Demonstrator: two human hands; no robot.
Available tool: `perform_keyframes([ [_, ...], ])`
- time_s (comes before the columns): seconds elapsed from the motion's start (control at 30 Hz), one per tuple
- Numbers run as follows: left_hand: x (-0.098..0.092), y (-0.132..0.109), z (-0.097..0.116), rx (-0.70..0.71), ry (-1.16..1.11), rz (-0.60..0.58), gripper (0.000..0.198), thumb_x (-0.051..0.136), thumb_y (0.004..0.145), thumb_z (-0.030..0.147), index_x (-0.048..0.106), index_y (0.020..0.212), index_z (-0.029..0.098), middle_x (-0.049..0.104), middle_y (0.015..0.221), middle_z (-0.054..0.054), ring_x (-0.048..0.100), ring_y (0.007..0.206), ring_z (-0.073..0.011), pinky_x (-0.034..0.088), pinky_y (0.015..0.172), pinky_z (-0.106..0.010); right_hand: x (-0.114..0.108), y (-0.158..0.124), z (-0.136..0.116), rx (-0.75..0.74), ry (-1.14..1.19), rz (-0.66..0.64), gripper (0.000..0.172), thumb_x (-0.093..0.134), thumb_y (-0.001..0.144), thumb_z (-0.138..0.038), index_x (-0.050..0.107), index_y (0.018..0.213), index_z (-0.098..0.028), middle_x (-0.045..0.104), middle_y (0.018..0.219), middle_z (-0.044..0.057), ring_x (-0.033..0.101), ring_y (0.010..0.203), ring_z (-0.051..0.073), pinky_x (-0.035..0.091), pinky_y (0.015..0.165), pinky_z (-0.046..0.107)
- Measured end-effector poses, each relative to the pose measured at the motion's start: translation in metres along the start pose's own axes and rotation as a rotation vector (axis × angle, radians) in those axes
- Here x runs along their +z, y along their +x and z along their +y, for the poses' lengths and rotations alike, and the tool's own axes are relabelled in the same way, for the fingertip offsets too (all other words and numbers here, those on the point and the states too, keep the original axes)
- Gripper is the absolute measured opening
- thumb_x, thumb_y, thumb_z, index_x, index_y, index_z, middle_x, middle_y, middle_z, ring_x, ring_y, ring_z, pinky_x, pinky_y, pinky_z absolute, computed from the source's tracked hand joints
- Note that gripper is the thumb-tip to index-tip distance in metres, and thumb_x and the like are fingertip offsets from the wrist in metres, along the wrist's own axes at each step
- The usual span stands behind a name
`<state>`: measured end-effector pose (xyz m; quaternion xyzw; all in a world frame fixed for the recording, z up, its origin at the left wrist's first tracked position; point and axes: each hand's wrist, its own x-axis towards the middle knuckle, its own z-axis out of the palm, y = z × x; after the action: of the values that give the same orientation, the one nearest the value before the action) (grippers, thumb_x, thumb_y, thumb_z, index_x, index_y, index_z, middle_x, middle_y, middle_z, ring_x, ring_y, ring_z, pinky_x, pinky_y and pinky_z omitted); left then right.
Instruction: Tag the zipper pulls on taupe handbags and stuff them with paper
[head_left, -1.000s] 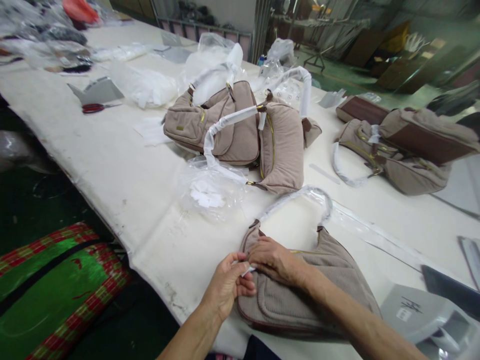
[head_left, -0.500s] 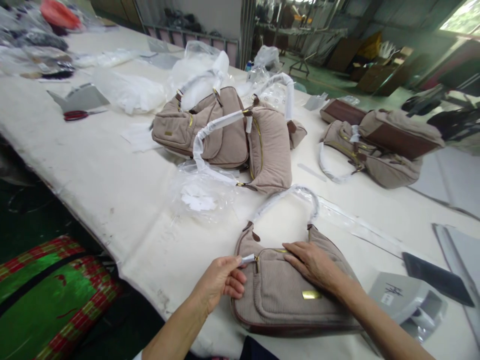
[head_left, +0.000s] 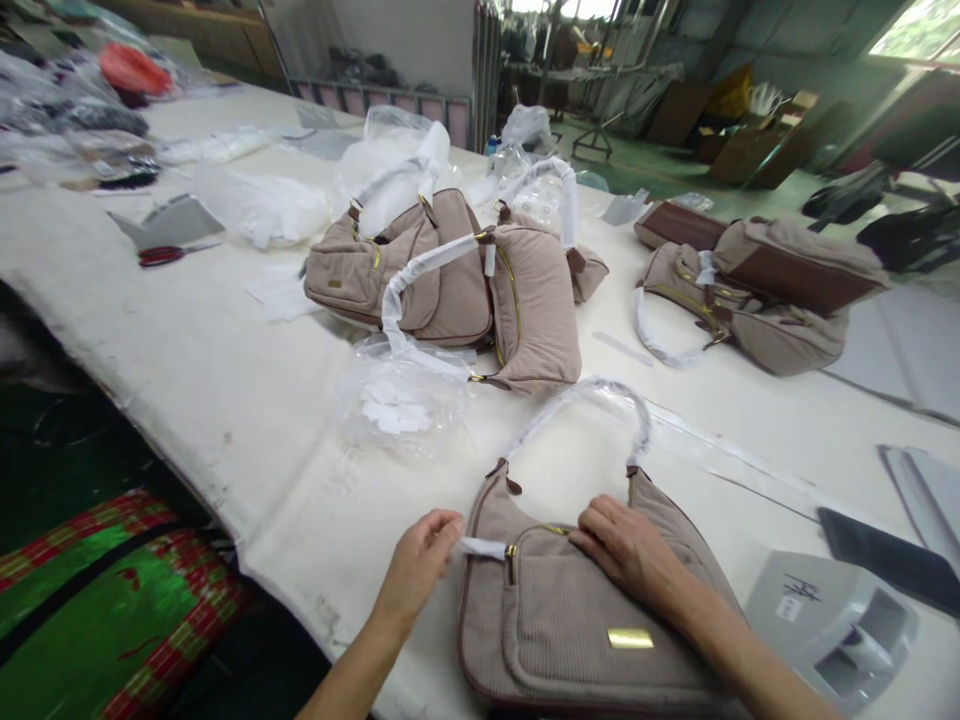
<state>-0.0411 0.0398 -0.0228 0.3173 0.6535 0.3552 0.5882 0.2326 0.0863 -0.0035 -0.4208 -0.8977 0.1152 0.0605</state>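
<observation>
A taupe corduroy handbag with brown trim and a gold plate lies in front of me, its strap wrapped in white and clear film. At the left end of the front pocket's zip sits a zipper pull covered in white wrapping. My left hand has thumb and fingers pinched at the free tip of this pull. Curled fingers of my right hand press on the pocket's upper edge beside the zip, gripping the fabric there.
More taupe bags lie beyond, with another pile of bags at right. A clear plastic bag of white pieces is nearby. Red-handled scissors lie far left. A grey dispenser-like object and dark flat piece are at right.
My left hand has shifted left, out to the tip of the wrapped pull, so more of the pull shows. My right hand's fingers have curled from lying flatter. The view has tilted slightly.
</observation>
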Motion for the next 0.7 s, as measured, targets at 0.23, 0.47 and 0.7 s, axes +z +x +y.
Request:
perform_keyframes([
  [0.23,0.045,0.049,0.037,0.586,0.781,-0.159,0.012,0.059,0.072,0.015,0.066,0.079,0.021,0.056,0.094,-0.009,0.051,0.096,-0.0258,0.039,0.086,-0.037,0.008,-0.002,-0.021,-0.055,-0.014,-0.02,0.024,0.043,0.091,-0.028,0.051,0.071,-0.017,0.055,0.071,0.002,0.051,0.066,0.014,0.036,0.057,0.025],
  [0.47,0.08,0.083,0.033,0.556,0.907,-0.259,0.027,0.057,0.069,0.004,0.052,0.046,0.016,0.053,0.07,-0.009,0.057,0.077,-0.0259,0.042,0.078,-0.038,0.014,-0.012,-0.02,0.03,-0.098,-0.044,0.019,0.049,0.089,-0.03,0.049,0.074,-0.018,0.056,0.07,0.0,0.053,0.063,0.015,0.033,0.053,0.026],
  [0.7,0.056,0.044,0.109,0.78,0.814,-0.207,0.019,0.051,0.081,0.027,0.066,0.091,0.026,0.062,0.084,-0.006,0.058,0.079,-0.0223,0.04,0.079,-0.032,-0.04,-0.018,-0.028,-0.035,-0.224,0.188,0.033,0.027,0.095,-0.033,0.044,0.07,-0.02,0.051,0.063,0.003,0.048,0.055,0.016,0.029,0.05,0.029],
])
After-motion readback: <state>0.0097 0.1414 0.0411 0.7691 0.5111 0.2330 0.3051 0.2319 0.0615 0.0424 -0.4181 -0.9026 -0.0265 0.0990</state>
